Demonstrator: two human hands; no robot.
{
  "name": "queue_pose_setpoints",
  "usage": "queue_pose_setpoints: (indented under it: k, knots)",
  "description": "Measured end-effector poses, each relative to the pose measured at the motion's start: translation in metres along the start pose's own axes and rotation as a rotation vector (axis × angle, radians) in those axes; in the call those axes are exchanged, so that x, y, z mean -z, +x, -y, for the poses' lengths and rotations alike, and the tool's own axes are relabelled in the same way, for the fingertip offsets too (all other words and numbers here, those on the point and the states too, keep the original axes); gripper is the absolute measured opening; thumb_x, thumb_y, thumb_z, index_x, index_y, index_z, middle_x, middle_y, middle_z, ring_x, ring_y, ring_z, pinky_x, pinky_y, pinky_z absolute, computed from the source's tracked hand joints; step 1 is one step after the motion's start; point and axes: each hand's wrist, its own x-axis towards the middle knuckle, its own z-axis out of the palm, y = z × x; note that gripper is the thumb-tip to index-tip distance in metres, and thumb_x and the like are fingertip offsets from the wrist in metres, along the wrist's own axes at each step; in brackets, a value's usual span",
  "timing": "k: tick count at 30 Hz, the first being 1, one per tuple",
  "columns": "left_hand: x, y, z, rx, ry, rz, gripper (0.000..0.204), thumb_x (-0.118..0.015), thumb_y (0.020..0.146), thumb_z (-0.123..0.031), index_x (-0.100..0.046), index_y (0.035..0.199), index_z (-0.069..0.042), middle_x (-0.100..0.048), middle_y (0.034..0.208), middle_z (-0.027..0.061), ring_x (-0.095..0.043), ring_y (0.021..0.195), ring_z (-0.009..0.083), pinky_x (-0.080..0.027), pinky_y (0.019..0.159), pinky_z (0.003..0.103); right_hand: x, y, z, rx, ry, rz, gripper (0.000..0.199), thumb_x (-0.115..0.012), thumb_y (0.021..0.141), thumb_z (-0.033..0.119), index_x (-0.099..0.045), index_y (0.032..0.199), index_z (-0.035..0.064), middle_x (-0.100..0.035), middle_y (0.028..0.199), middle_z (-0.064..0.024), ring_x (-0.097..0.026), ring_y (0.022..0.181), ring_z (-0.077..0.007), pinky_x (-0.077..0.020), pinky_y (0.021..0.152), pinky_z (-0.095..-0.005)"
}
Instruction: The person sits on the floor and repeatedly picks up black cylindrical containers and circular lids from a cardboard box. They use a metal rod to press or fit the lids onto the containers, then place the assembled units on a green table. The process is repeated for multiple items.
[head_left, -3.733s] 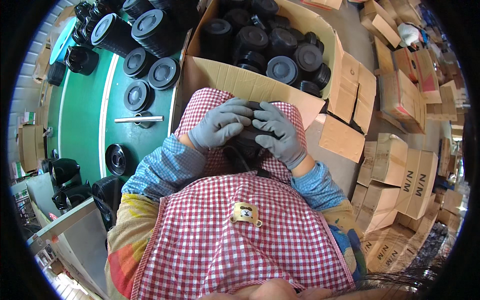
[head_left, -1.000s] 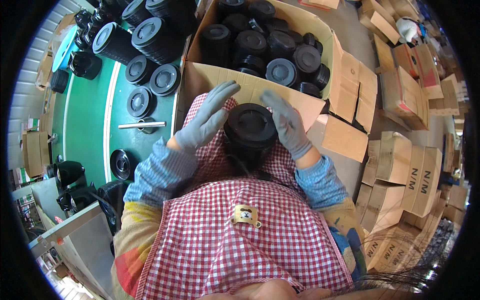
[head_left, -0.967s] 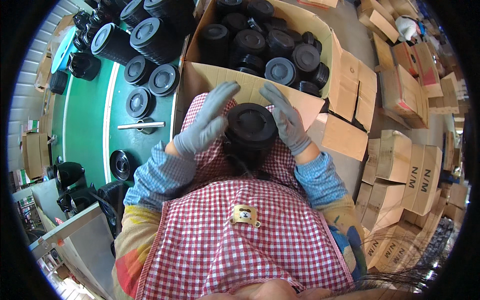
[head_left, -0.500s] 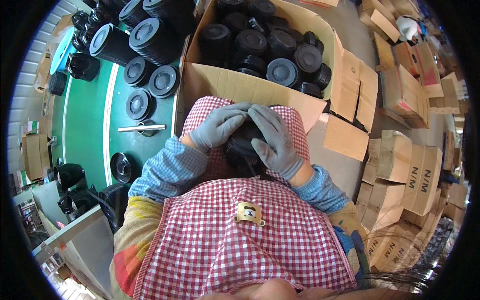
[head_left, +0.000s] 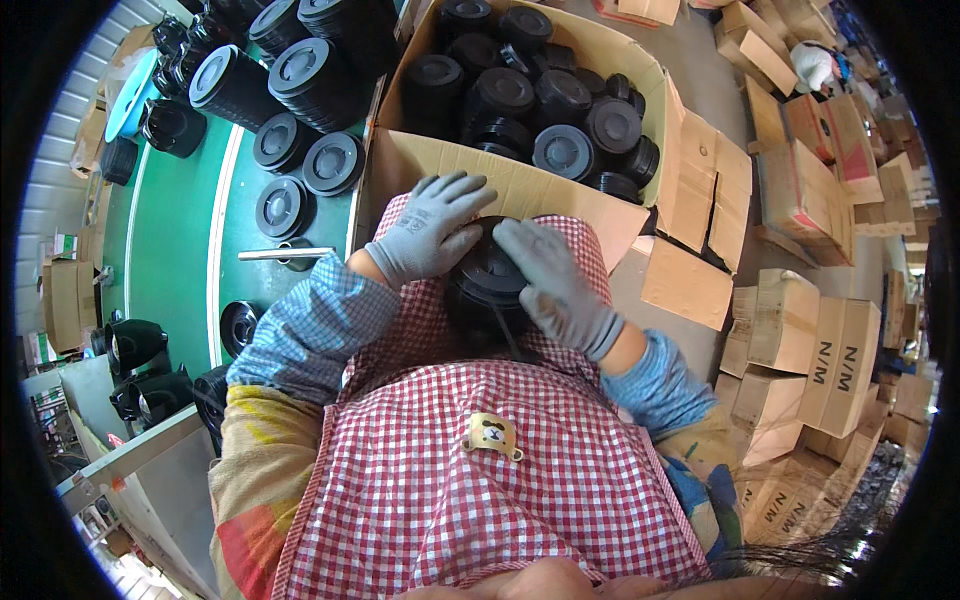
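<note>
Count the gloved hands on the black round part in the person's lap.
2. The left hand lies over the upper left of the black round part; the right hand covers its right side. Both wear grey gloves.

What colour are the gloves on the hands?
Grey, on both the left hand and the right hand; the head view shows it.

Hands closed back over black lid.

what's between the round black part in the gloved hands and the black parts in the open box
In the head view, only the box's near cardboard wall separates the held black part from the boxed parts. The left hand reaches up to that wall.
</note>
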Motion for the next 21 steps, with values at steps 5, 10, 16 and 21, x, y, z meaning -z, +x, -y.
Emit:
queue_pose_setpoints:
  k: [5, 10, 16, 21]
  knots:
    - [-0.005, 0.017, -0.032, 0.350, -0.350, 0.181, 0.037, -0.057, 0.097, -0.018, -0.061, 0.132, -0.007, -0.066, 0.128, 0.0214, -0.063, 0.119, 0.0391, -0.049, 0.103, 0.044, 0.009, 0.020, -0.018, 0.068, -0.268, 0.124, 0.093, -0.035, 0.092, 0.079, -0.031, 0.161, 0.0156, -0.026, 0.165, -0.0210, -0.018, 0.154, -0.0429, -0.0058, 0.124, -0.0565]
    - [-0.004, 0.083, -0.009, 0.467, -0.119, 0.393, 0.031, -0.061, 0.097, -0.022, -0.066, 0.125, -0.008, -0.068, 0.124, 0.0189, -0.065, 0.116, 0.0372, -0.051, 0.099, 0.047, -0.002, 0.034, 0.036, 0.263, -0.144, 0.366, 0.104, -0.065, 0.079, 0.072, -0.029, 0.162, 0.0198, -0.024, 0.167, -0.0154, -0.017, 0.155, -0.0382, -0.0052, 0.124, -0.0577]
    - [-0.025, 0.049, 0.013, 0.217, -0.555, 0.338, 0.036, -0.059, 0.100, -0.032, -0.066, 0.125, -0.007, -0.069, 0.123, 0.0144, -0.066, 0.116, 0.0339, -0.050, 0.102, 0.042, 0.040, 0.039, -0.045, 0.116, -0.301, 0.449, 0.111, -0.076, 0.065, 0.074, -0.041, 0.157, 0.0228, -0.029, 0.165, -0.0141, -0.017, 0.154, -0.0390, -0.0059, 0.124, -0.0580]
    - [-0.026, 0.129, -0.015, 0.255, -0.030, 0.607, 0.037, -0.060, 0.099, -0.036, -0.068, 0.124, -0.011, -0.071, 0.116, 0.0175, -0.069, 0.110, 0.0334, -0.052, 0.094, 0.045, -0.014, 0.063, 0.023, 0.463, -0.147, 0.250, 0.077, -0.062, 0.085, 0.064, -0.052, 0.149, 0.0223, -0.039, 0.158, -0.0140, -0.032, 0.145, -0.0373, -0.0129, 0.122, -0.0609]
